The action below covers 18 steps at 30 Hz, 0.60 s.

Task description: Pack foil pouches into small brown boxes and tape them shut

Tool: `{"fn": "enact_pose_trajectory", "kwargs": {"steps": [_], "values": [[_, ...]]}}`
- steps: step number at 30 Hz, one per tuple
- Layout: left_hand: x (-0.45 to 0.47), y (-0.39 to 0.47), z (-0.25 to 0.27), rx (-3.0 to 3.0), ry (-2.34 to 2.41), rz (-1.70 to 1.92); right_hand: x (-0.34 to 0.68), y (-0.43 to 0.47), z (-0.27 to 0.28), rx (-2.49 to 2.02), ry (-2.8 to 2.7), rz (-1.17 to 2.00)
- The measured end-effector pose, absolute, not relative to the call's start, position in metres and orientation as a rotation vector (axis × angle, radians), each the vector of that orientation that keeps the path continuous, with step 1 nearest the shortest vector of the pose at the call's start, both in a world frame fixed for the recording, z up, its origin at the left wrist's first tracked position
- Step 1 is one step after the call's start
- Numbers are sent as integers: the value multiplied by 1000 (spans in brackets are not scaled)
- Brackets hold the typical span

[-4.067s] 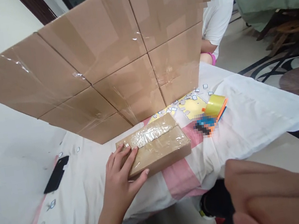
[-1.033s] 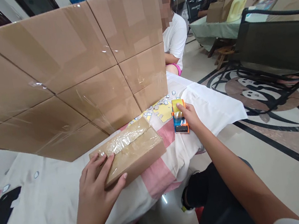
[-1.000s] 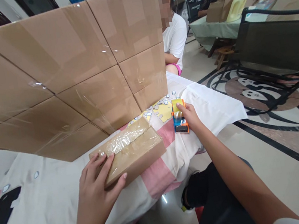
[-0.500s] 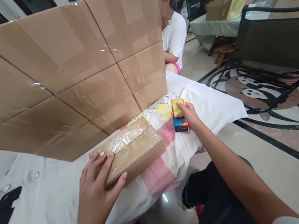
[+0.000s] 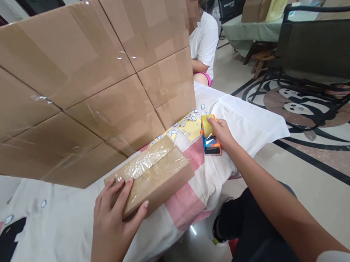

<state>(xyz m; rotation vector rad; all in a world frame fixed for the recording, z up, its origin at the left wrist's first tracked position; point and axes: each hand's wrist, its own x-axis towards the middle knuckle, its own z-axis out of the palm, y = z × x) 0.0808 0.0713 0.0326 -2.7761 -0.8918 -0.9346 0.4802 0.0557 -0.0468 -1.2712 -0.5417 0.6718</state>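
A small cardboard box [image 5: 164,168] with clear tape along its top lies on the cloth-covered table. My left hand [image 5: 115,204] grips its near-left end, fingers spread over the top and thumb against the front edge. To the right of the box, my right hand [image 5: 221,130] is closed on a tape dispenser [image 5: 211,145], blue and orange with a yellowish roll. The thumb presses on the roll. The dispenser is at the cloth, apart from the box; the fingers on its far side are partly hidden.
A wall of stacked, taped cardboard boxes [image 5: 100,76] stands just behind. A black flat object [image 5: 4,251] lies at the left on the tablecloth [image 5: 60,228]. A person in a white shirt [image 5: 208,37] sits beyond; a folding chair [image 5: 327,42] stands right.
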Motion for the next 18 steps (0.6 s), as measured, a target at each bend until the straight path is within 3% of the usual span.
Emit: {"fn": "enact_pose_trajectory", "kwargs": {"steps": [13, 15, 18], "values": [[83, 35, 41, -2449, -934, -957, 479, 57, -42, -1326, -539, 658], [92, 10, 35, -2388, -730, -1126, 479, 56, -41, -1343, -536, 657], [133, -16, 12, -2750, -354, -1051, 481, 57, -43, -1350, -553, 656]]}}
